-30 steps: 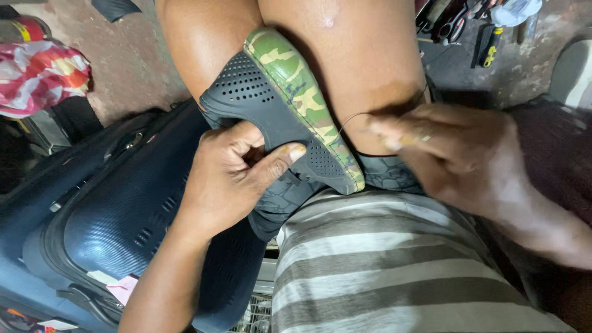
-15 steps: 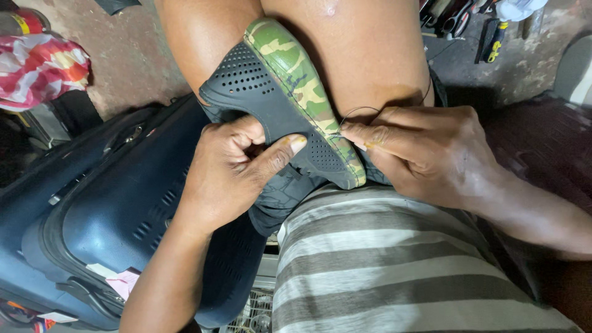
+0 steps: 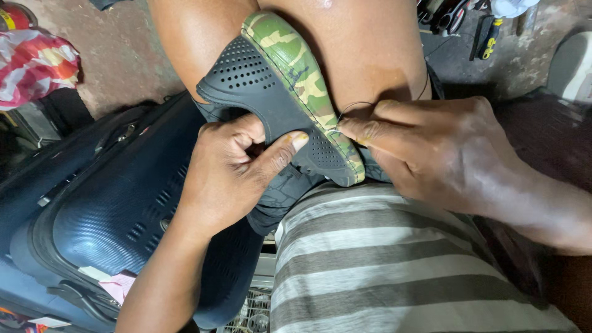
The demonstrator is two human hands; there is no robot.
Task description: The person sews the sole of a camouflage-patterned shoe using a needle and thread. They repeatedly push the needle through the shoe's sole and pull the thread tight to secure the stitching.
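Note:
A black perforated slipper [image 3: 259, 92] with a green camouflage sole edge [image 3: 296, 68] is wedged between my bare knees at the top middle. My left hand [image 3: 231, 179] grips the slipper's black upper from below, thumb pressed on its perforated face. My right hand [image 3: 444, 154] comes in from the right, fingertips pinched at the sole's edge, where a thin dark thread [image 3: 348, 108] loops out. What the fingertips pinch is too small to make out.
A dark blue hard-shell suitcase [image 3: 105, 209] lies at the left under my left arm. A red and white patterned cloth [image 3: 34, 65] sits at the far left. Tools and clutter [image 3: 475, 24] lie on the concrete floor at the top right. My grey striped shirt [image 3: 382, 265] fills the bottom.
My right hand has moved left, up to the sole's edge, and its fingertips now pinch there with a thread loop showing. My left hand keeps its grip on the slipper.

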